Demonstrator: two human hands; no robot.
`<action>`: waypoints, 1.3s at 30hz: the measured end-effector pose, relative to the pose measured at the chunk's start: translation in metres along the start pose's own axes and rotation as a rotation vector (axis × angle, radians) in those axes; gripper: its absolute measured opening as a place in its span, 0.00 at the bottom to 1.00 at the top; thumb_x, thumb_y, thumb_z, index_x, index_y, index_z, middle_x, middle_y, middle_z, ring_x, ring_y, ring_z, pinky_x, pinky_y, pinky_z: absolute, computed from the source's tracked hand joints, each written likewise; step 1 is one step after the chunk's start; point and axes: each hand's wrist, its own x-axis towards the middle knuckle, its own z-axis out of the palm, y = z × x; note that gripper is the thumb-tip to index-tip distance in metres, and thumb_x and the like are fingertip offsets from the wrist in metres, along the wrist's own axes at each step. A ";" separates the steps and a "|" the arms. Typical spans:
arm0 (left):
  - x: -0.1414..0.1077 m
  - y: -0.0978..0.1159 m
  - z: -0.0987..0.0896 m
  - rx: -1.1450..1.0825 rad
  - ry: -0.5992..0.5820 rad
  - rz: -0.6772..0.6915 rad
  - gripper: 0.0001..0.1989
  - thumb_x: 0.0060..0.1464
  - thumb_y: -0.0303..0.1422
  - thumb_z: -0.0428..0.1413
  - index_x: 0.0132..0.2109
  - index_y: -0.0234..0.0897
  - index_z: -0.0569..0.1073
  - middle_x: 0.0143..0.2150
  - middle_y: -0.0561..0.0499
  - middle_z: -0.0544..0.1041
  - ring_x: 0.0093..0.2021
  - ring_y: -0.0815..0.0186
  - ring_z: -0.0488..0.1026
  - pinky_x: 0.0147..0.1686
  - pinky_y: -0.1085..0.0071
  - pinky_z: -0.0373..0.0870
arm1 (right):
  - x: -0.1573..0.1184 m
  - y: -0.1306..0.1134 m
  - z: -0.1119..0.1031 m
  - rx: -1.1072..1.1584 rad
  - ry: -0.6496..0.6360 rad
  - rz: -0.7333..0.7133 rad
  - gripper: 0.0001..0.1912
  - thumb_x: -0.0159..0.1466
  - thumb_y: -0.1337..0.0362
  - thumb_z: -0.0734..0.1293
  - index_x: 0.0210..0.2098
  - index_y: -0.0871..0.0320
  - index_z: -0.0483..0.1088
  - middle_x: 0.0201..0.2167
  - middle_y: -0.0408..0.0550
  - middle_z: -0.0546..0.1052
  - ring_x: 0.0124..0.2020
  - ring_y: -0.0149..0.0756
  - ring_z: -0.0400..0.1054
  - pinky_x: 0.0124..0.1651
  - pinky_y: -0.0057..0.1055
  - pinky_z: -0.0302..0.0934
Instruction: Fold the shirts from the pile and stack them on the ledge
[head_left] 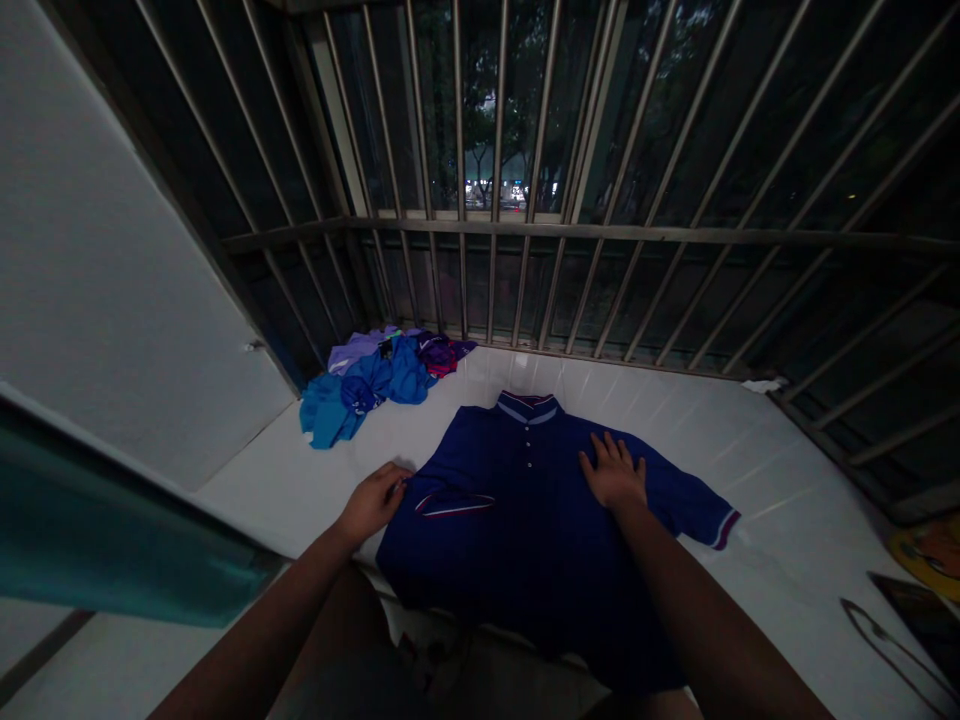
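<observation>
A dark blue polo shirt (517,520) lies spread on the white ledge, collar toward the window, its lower part hanging over the near edge. One sleeve is folded inward across the chest, with its striped cuff on top; the other sleeve stretches out to the right. At the folded side, my left hand (379,500) pinches the shirt's edge between thumb and fingers. My right hand (616,472) rests flat on the opposite shoulder area, fingers spread.
A heap of crumpled blue and purple clothes (382,375) sits at the back left of the white ledge (795,520). Metal window bars (495,235) rise behind it. A teal curtain (112,520) hangs at left. A looped wire-like item (874,630) and a yellow object (930,558) are at right.
</observation>
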 end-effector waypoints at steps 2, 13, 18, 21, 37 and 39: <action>-0.003 -0.001 0.003 -0.013 -0.002 0.028 0.17 0.70 0.30 0.49 0.55 0.44 0.81 0.51 0.45 0.82 0.50 0.59 0.82 0.54 0.63 0.79 | 0.001 0.000 0.001 0.003 -0.001 -0.002 0.40 0.79 0.41 0.45 0.84 0.49 0.46 0.85 0.47 0.44 0.85 0.52 0.36 0.80 0.65 0.34; 0.000 0.001 0.008 0.149 0.054 -0.134 0.19 0.69 0.26 0.49 0.58 0.42 0.80 0.54 0.44 0.81 0.52 0.58 0.82 0.56 0.63 0.77 | 0.004 0.002 0.006 -0.018 0.008 0.001 0.40 0.79 0.41 0.45 0.84 0.50 0.46 0.85 0.47 0.44 0.85 0.52 0.37 0.81 0.65 0.35; 0.007 0.020 0.003 0.401 -0.006 -0.439 0.14 0.76 0.38 0.46 0.50 0.40 0.76 0.47 0.43 0.84 0.47 0.53 0.83 0.44 0.63 0.75 | 0.004 0.002 0.006 -0.025 0.004 0.003 0.40 0.79 0.41 0.45 0.84 0.50 0.46 0.85 0.48 0.45 0.84 0.53 0.37 0.81 0.65 0.35; 0.011 0.027 -0.001 0.431 -0.050 -0.480 0.13 0.76 0.40 0.48 0.47 0.42 0.75 0.46 0.45 0.85 0.46 0.55 0.84 0.40 0.66 0.70 | 0.004 0.002 0.005 -0.025 0.003 0.003 0.40 0.79 0.41 0.45 0.84 0.50 0.46 0.85 0.48 0.45 0.84 0.52 0.37 0.81 0.65 0.36; 0.014 0.034 -0.007 0.409 -0.054 -0.504 0.13 0.74 0.39 0.48 0.47 0.41 0.76 0.45 0.44 0.86 0.46 0.55 0.84 0.41 0.65 0.68 | 0.006 0.003 0.008 -0.040 0.015 0.001 0.41 0.78 0.40 0.45 0.84 0.50 0.47 0.85 0.48 0.45 0.84 0.54 0.39 0.80 0.66 0.37; 0.014 0.034 -0.006 0.414 -0.054 -0.504 0.13 0.74 0.39 0.48 0.47 0.42 0.76 0.45 0.44 0.86 0.46 0.55 0.84 0.41 0.65 0.69 | 0.006 0.003 0.009 -0.035 0.025 -0.003 0.41 0.78 0.40 0.45 0.84 0.51 0.47 0.85 0.48 0.45 0.84 0.54 0.39 0.80 0.66 0.37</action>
